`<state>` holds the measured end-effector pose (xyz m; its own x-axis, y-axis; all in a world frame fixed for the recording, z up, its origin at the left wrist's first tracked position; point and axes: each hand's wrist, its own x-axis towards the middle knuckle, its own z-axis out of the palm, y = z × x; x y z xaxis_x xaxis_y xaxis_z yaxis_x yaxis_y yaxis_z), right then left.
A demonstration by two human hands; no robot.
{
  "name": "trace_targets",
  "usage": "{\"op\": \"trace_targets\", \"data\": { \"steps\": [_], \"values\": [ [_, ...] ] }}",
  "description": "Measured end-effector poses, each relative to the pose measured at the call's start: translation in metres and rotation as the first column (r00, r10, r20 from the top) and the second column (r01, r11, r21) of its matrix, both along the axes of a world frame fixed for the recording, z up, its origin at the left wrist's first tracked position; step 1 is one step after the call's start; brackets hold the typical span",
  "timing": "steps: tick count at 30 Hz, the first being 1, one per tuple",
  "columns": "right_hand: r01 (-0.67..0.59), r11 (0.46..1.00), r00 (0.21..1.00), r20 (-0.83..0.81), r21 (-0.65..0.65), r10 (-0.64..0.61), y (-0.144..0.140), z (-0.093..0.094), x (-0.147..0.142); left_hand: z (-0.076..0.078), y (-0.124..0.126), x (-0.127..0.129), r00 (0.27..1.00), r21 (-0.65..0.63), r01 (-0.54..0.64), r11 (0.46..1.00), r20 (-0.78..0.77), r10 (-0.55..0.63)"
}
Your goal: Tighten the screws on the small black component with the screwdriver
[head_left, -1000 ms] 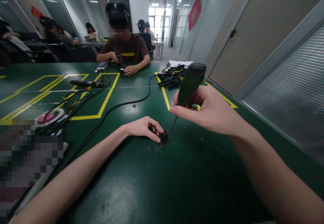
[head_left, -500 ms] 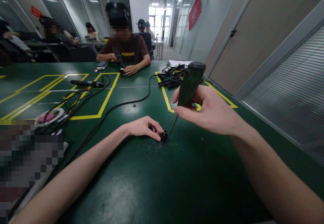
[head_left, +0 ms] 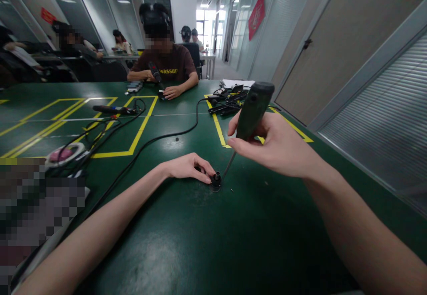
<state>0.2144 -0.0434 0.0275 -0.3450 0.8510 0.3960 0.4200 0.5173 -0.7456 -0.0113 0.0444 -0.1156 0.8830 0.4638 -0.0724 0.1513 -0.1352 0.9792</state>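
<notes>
Right hand point(head_left: 280, 148), fingers curled shut around the dark green plastic handle of a screwdriver point(head_left: 251, 110), shaft slanting down and left to a small black round part point(head_left: 216, 181) on the dark green table point(head_left: 233, 241). Left hand point(head_left: 188, 168) flat beside that part, thumb and forefinger pinched on its left edge. Black cable point(head_left: 160, 139) trailing far left across yellow tape lines point(head_left: 140, 130). Seated person in a brown shirt point(head_left: 167, 66) at the far end.

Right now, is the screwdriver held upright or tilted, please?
Tilted: the screwdriver in the right hand leans its handle up-right, tip down at the small black part.
</notes>
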Motion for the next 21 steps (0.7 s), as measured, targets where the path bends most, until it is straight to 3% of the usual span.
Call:
{"op": "trace_targets", "data": {
  "steps": [10, 21],
  "values": [
    [0.020, 1.000, 0.999, 0.039, 0.001, -0.020, 0.0014, -0.0002, 0.0006, 0.0037, -0.0058, 0.0026, 0.996, 0.019, -0.066, 0.998, -0.051, 0.067],
    [0.002, 1.000, 1.000, 0.024, -0.021, -0.002, -0.0003, -0.0010, 0.0006, 0.0002, -0.0054, 0.0038, 0.997, -0.041, -0.073, 0.996, -0.004, 0.073]
  ]
}}
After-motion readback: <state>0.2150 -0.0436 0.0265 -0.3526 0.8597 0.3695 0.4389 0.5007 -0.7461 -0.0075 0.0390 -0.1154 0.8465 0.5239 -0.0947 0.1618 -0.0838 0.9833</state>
